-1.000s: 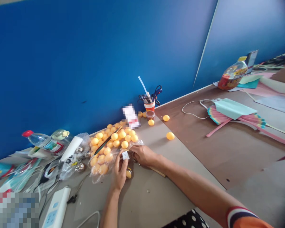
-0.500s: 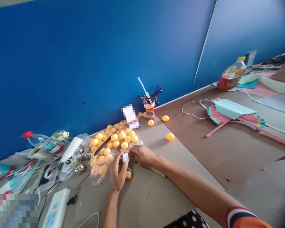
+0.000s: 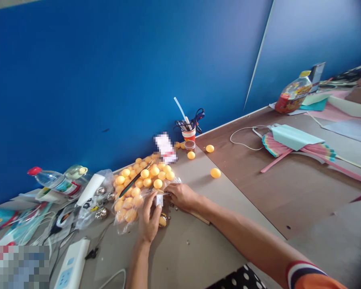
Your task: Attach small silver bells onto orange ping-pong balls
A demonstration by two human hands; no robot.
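In the head view my left hand (image 3: 149, 218) pinches a small white block (image 3: 159, 200) between thumb and fingers. My right hand (image 3: 182, 196) is closed just to the right of the block, its fingertips together; whatever they grip is too small to make out. Close behind both hands lies a clear plastic bag (image 3: 124, 227) with several orange balls (image 3: 158, 184). A long dark tool (image 3: 132, 182) rests across the balls. Below the white block, beside my left thumb, sits a shiny ball with yellow on it (image 3: 163, 220). Under my right forearm lies a thin wooden stick (image 3: 200, 218).
Loose orange balls (image 3: 215, 173) lie to the right. Against the blue wall (image 3: 123, 80) stands a paper cup (image 3: 189, 135) with pens and cables. A power strip (image 3: 72, 265), bottles (image 3: 55, 180) and wires crowd the left. A pink-blue paper fan (image 3: 297, 136) lies right.
Almost nothing differs. Both hands keep their place at the white block, which seems turned very slightly more upright.
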